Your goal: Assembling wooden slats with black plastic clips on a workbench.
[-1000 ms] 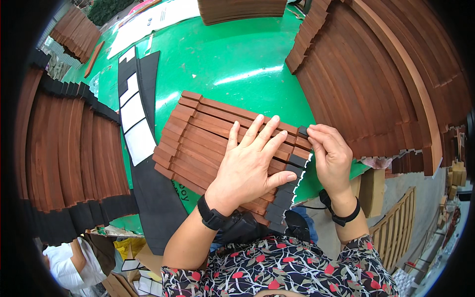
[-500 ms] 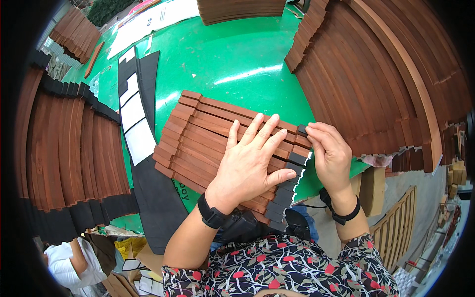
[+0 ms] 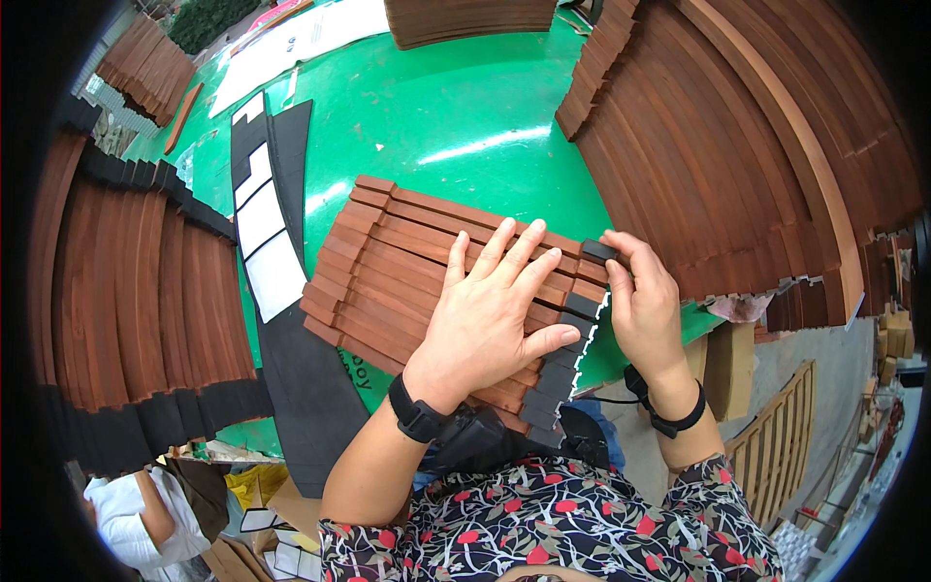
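My left hand (image 3: 497, 303) lies flat with spread fingers on a row of reddish-brown wooden slats (image 3: 373, 254). The slats sit side by side and slant across the near part of the green table. Black pads (image 3: 561, 371) cover the right ends of several nearer slats, with a white jagged edge along them. My right hand (image 3: 645, 296) is closed in a pinch at the right end of the far slats. Its thumb and forefinger hold the end of a small black pad (image 3: 597, 249), which rests on the farthest slat's end.
Large stacks of brown slats stand at the right (image 3: 698, 165) and left (image 3: 145, 291), with another stack (image 3: 470, 21) at the back. Black sheet material (image 3: 305, 398) with white-backed squares (image 3: 275, 276) lies left of the slats on the green table (image 3: 388, 116). A person's arm (image 3: 155, 504) shows at lower left.
My right fingers have shifted slightly on the small black pad, and more of it shows at the farthest slat's end. My left hand has stayed in place.
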`<state>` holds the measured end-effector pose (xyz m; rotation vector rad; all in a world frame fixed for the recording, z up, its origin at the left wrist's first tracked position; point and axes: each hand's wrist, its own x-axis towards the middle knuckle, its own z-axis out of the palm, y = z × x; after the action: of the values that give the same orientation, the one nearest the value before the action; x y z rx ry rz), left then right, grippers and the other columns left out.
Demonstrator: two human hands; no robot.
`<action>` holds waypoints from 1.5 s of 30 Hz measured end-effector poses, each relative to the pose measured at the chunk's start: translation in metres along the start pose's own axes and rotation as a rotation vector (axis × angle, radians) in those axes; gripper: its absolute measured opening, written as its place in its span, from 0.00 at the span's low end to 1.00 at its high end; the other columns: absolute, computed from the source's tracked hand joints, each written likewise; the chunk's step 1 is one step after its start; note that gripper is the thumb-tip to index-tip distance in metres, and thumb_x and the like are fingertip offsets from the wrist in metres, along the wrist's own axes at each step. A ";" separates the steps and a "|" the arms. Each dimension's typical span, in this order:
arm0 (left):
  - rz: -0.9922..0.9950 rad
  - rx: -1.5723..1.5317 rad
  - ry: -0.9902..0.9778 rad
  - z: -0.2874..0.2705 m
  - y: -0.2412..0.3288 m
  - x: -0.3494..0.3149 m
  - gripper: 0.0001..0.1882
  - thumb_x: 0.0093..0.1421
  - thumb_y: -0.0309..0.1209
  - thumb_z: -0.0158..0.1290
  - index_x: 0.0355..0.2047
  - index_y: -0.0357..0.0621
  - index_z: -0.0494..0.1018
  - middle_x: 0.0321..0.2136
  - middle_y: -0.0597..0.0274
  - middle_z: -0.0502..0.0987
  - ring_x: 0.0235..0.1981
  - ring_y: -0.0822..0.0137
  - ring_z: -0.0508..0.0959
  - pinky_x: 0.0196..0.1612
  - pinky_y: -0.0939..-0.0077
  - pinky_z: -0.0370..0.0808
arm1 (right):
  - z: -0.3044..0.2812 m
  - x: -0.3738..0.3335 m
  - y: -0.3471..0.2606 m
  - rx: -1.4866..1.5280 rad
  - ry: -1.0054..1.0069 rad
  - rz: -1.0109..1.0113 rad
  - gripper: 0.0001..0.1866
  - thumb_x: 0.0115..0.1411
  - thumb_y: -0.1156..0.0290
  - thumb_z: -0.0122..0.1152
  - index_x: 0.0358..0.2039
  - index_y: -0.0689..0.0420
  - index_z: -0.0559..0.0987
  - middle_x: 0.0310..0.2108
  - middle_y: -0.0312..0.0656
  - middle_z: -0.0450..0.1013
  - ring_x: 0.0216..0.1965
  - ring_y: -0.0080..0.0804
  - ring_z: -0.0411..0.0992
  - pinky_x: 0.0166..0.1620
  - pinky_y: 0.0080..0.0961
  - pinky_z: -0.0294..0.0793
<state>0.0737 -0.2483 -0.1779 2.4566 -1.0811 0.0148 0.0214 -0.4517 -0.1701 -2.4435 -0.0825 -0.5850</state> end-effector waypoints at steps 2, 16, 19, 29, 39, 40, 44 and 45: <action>0.004 -0.001 0.003 0.000 0.000 0.000 0.43 0.59 0.66 0.50 0.64 0.49 0.66 0.70 0.55 0.57 0.72 0.51 0.54 0.70 0.39 0.45 | 0.003 -0.005 -0.001 0.200 -0.001 0.217 0.19 0.64 0.83 0.51 0.56 0.64 0.70 0.49 0.56 0.76 0.50 0.51 0.77 0.51 0.40 0.76; 0.004 0.004 0.019 0.004 -0.001 0.000 0.42 0.59 0.65 0.50 0.64 0.49 0.66 0.70 0.55 0.58 0.72 0.51 0.54 0.70 0.38 0.45 | -0.002 -0.006 0.004 -0.055 0.027 -0.093 0.19 0.57 0.88 0.53 0.47 0.60 0.81 0.51 0.50 0.76 0.50 0.48 0.76 0.52 0.37 0.77; 0.018 0.000 0.027 0.004 -0.001 0.001 0.42 0.59 0.65 0.50 0.64 0.48 0.66 0.70 0.55 0.58 0.72 0.51 0.54 0.70 0.38 0.44 | 0.000 -0.004 0.005 -0.171 0.064 -0.151 0.19 0.54 0.88 0.56 0.45 0.60 0.82 0.46 0.47 0.79 0.47 0.47 0.78 0.49 0.37 0.79; 0.028 -0.144 0.151 -0.016 -0.011 -0.016 0.43 0.60 0.54 0.58 0.69 0.47 0.57 0.70 0.47 0.57 0.73 0.49 0.51 0.70 0.37 0.49 | 0.005 -0.015 0.013 -0.029 0.044 -0.041 0.27 0.53 0.91 0.45 0.54 0.62 0.74 0.55 0.56 0.73 0.58 0.53 0.71 0.61 0.41 0.71; -0.457 0.132 0.207 -0.112 -0.002 -0.173 0.25 0.62 0.41 0.59 0.54 0.36 0.72 0.53 0.45 0.76 0.54 0.48 0.76 0.55 0.61 0.74 | -0.037 -0.048 -0.123 0.417 -0.377 -0.395 0.18 0.54 0.90 0.55 0.45 0.63 0.79 0.47 0.52 0.78 0.49 0.47 0.77 0.52 0.36 0.76; -0.543 0.134 0.211 -0.114 0.003 -0.193 0.24 0.62 0.40 0.59 0.52 0.36 0.73 0.52 0.45 0.77 0.52 0.48 0.77 0.53 0.61 0.75 | -0.030 -0.054 -0.134 0.434 -0.477 -0.461 0.17 0.52 0.88 0.59 0.44 0.63 0.80 0.45 0.52 0.78 0.45 0.48 0.78 0.48 0.36 0.78; -0.812 0.161 0.279 -0.096 0.010 -0.259 0.19 0.61 0.38 0.60 0.45 0.35 0.76 0.43 0.47 0.78 0.44 0.49 0.78 0.46 0.62 0.76 | 0.026 -0.078 -0.153 0.582 -0.641 -0.524 0.12 0.54 0.83 0.62 0.40 0.62 0.79 0.41 0.49 0.78 0.42 0.48 0.78 0.45 0.38 0.79; -0.823 0.166 0.290 -0.086 0.011 -0.276 0.19 0.61 0.38 0.60 0.45 0.35 0.76 0.43 0.47 0.78 0.44 0.49 0.78 0.46 0.62 0.76 | 0.038 -0.080 -0.158 0.588 -0.709 -0.479 0.10 0.55 0.81 0.62 0.40 0.62 0.80 0.39 0.49 0.78 0.41 0.49 0.78 0.45 0.39 0.79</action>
<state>-0.1105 -0.0278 -0.1482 2.7495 0.0931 0.1999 -0.0663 -0.2953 -0.1433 -1.9235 -0.9956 0.1447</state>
